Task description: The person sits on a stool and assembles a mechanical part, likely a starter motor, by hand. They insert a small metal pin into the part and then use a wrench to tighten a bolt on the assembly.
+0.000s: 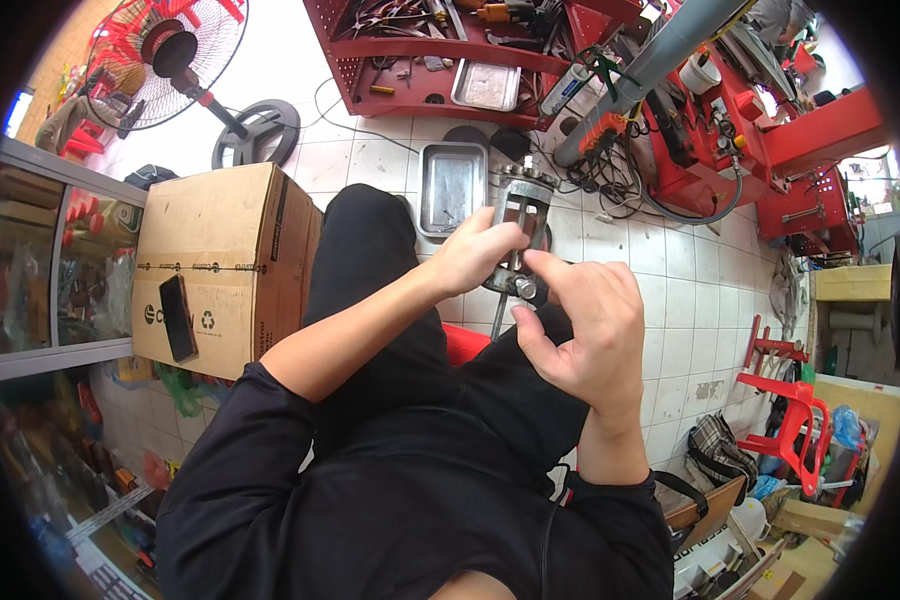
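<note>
A cage-like metal assembly (540, 216), cylindrical with lengthwise bars and a toothed or bolted far end, is held upright-leaning above my lap. My left hand (473, 252) wraps around its middle from the left. At its near end are a shiny round bolt-like piece (524, 287) and a thin rod (499, 318) pointing toward me. My right hand (592, 322) is just right of that end, thumb and index finger apart on either side of the shiny piece. Whether the index fingertip touches the assembly, I cannot tell.
A grey metal tray (453, 232) with small parts lies on the tiled floor ahead. Left are a cardboard box (205, 335) with a phone (178, 318) on it and a standing fan (175, 55). A red tool cart (410, 52) stands ahead; a red stool (795, 425) sits right.
</note>
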Motion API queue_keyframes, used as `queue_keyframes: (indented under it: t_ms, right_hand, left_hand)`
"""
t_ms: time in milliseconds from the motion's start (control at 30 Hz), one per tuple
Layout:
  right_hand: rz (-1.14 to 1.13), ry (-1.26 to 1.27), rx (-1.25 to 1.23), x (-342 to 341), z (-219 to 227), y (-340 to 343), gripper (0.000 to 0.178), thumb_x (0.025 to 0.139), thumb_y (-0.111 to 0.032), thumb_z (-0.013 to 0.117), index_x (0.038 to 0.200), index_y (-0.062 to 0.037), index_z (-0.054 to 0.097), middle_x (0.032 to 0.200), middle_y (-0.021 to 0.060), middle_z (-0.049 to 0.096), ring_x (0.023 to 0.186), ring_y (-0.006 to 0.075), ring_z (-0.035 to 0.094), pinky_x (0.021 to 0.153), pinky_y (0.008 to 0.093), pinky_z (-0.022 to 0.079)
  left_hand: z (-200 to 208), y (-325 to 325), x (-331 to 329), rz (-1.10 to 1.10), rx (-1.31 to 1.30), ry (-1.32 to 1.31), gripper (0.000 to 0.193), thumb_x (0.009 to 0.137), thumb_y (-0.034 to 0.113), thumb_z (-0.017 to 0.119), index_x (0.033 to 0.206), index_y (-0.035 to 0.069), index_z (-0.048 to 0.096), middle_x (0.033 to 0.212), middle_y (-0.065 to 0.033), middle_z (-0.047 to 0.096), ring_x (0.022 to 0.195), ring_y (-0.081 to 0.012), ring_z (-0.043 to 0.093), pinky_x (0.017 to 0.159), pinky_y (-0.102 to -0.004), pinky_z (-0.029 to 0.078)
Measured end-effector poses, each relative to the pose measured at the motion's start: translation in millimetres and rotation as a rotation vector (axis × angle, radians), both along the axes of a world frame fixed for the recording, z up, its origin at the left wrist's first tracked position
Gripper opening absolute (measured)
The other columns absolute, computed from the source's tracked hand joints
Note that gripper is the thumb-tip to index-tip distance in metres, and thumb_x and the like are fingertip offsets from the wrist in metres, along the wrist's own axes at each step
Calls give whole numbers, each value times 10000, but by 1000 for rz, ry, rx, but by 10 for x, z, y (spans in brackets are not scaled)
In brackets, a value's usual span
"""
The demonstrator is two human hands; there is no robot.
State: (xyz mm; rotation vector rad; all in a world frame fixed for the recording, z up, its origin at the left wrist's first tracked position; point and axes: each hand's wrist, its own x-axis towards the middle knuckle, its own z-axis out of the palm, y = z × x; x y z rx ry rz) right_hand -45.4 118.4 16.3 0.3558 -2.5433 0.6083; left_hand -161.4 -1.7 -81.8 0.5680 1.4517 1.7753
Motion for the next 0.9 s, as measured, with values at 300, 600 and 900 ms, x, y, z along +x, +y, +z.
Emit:
queue_keyframes:
  t_ms: [300,600,900]
  right_hand:
    - [-9,-81,7,43,28,13,247,686,-141,746,885,-54,627,656,31,531,610,206,520,612,345,377]
    - [1,-65,62,47,-66,58,267,699,-120,724,938,-49,629,688,45,557,647,225,548,616,354,384]
    - [15,-48,47,34,-78,32,254,691,-171,741,883,-48,630,667,51,562,648,239,556,620,360,387]
  left_hand:
    - [34,-6,4,2,20,24,293,794,187,467,952,-2,626,858,-62,607,776,-136,529,697,-272,418]
    - [136,-4,19,-22,19,-10,289,793,187,475,951,-3,625,861,-69,609,787,-140,533,724,-277,429]
    - [68,2,15,-15,36,34,288,800,182,471,958,-4,625,857,-70,608,794,-145,542,725,-283,434]
